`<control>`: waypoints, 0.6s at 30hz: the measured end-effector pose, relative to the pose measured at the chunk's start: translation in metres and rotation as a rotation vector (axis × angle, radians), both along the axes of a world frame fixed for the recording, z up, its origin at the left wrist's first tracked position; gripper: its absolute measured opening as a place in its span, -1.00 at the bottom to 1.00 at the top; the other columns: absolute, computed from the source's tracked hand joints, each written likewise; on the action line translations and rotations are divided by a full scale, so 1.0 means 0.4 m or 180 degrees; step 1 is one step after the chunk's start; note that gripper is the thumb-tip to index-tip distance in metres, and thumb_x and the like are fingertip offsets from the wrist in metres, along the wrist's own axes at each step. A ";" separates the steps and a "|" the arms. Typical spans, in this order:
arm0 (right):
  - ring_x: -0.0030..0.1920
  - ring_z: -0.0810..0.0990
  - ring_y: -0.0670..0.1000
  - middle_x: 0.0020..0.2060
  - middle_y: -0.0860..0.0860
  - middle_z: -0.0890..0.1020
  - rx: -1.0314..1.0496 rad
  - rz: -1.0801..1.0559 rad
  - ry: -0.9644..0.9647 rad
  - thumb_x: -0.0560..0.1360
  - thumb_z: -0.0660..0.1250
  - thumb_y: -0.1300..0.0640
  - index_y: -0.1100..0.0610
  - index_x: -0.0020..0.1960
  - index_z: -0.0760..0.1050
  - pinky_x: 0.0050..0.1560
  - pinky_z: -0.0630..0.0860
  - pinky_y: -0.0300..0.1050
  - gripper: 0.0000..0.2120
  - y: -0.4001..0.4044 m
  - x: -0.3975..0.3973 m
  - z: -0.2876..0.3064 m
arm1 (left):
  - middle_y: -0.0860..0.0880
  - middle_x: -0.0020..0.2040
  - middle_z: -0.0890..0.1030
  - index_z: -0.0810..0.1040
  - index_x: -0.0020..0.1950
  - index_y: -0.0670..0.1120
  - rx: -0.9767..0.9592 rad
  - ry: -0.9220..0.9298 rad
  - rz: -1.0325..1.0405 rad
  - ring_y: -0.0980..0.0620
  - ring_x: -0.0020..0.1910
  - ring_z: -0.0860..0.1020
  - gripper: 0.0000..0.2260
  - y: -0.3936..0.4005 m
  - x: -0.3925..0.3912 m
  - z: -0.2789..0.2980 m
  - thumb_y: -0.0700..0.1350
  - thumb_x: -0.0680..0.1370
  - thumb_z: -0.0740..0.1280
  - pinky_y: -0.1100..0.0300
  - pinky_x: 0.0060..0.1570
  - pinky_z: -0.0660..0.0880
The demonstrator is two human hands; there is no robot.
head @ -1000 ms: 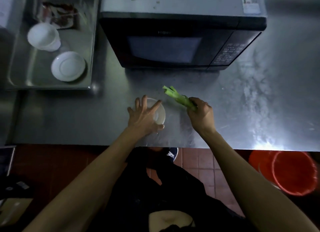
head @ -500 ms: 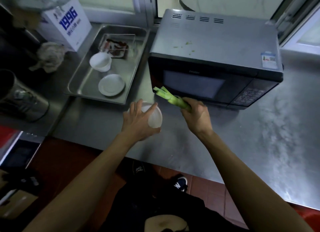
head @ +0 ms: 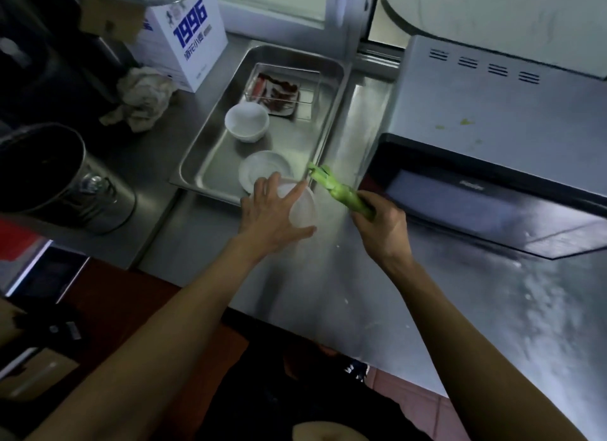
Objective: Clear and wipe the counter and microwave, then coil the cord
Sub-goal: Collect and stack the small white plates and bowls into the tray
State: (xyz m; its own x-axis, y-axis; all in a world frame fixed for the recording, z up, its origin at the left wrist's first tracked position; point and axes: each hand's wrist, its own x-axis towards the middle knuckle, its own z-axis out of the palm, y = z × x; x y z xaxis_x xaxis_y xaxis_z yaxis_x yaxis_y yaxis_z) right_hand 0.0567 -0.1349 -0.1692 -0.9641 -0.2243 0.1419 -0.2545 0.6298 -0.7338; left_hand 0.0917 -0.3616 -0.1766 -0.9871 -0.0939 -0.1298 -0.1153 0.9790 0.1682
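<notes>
Fingers of left hand (head: pixel 272 217) spread round white bowl (head: pixel 303 207); right hand (head: pixel 382 225) clenched on green stalk (head: pixel 341 192).

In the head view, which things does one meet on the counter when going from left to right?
Metal pot → crumpled cloth → steel tray → left hand holding a white bowl → right hand gripping green stalks → microwave.

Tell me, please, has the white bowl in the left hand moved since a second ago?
Yes. The bowl in the left hand has gone left along the counter, away from the microwave, and now sits at the metal tray's near corner.
</notes>
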 end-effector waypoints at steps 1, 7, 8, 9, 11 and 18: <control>-0.12 0.62 0.04 -0.08 0.05 0.68 0.0041 -0.0013 -0.0053 0.45 0.43 0.24 0.13 0.18 0.61 -0.07 0.58 0.00 -0.70 -0.030 -0.010 -0.003 | -0.12 0.52 0.06 0.04 0.56 0.29 -0.0009 -0.0027 0.0016 -0.22 0.44 0.11 -0.09 -0.033 -0.019 -0.008 0.50 0.30 0.32 -0.28 0.27 0.30; -0.13 0.60 0.05 -0.13 0.06 0.67 0.0141 -0.0269 -0.0210 0.42 0.42 0.28 0.13 0.14 0.62 -0.10 0.54 0.00 -0.71 -0.196 -0.060 -0.032 | -0.12 0.54 0.06 0.07 0.53 0.30 0.0065 -0.0099 0.0037 -0.23 0.45 0.12 -0.12 -0.192 -0.100 -0.049 0.48 0.30 0.34 -0.27 0.28 0.28; -0.14 0.59 0.06 -0.14 0.06 0.66 0.0142 -0.0291 -0.0214 0.42 0.41 0.28 0.13 0.12 0.62 -0.12 0.54 0.02 -0.72 -0.218 -0.067 -0.039 | -0.11 0.53 0.09 0.09 0.52 0.30 0.0093 -0.0096 0.0028 -0.23 0.43 0.14 -0.13 -0.210 -0.111 -0.056 0.46 0.29 0.35 -0.26 0.28 0.29; -0.16 0.59 0.06 -0.15 0.06 0.66 0.0146 -0.0303 -0.0211 0.43 0.41 0.27 0.13 0.12 0.62 -0.14 0.54 0.03 -0.73 -0.239 -0.072 -0.045 | -0.11 0.52 0.11 0.10 0.52 0.30 0.0128 -0.0110 0.0012 -0.22 0.43 0.15 -0.13 -0.226 -0.123 -0.064 0.45 0.29 0.37 -0.26 0.28 0.29; -0.16 0.59 0.06 -0.15 0.05 0.66 0.0203 -0.0279 -0.0212 0.44 0.40 0.26 0.14 0.12 0.61 -0.14 0.55 0.05 -0.74 -0.271 -0.081 -0.055 | -0.10 0.52 0.11 0.10 0.52 0.30 0.0160 -0.0160 -0.0018 -0.22 0.44 0.15 -0.13 -0.250 -0.148 -0.084 0.43 0.29 0.38 -0.26 0.29 0.27; -0.16 0.59 0.04 -0.12 0.04 0.66 0.0245 -0.0397 -0.0200 0.47 0.41 0.22 0.15 0.17 0.61 -0.13 0.56 0.03 -0.73 -0.291 -0.104 -0.078 | -0.12 0.57 0.02 0.05 0.54 0.29 0.0209 -0.0451 -0.0173 -0.26 0.50 0.06 -0.13 -0.265 -0.236 -0.147 0.47 0.32 0.34 -0.33 0.35 0.19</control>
State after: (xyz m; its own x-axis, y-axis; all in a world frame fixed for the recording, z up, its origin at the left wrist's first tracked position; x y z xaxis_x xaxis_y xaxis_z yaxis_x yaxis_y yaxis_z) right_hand 0.0149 -0.2512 -0.2005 -0.9916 -0.1103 0.0675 -0.1261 0.7087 -0.6941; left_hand -0.0026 -0.4677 -0.2354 -0.9618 -0.0275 -0.2723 -0.0895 0.9719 0.2178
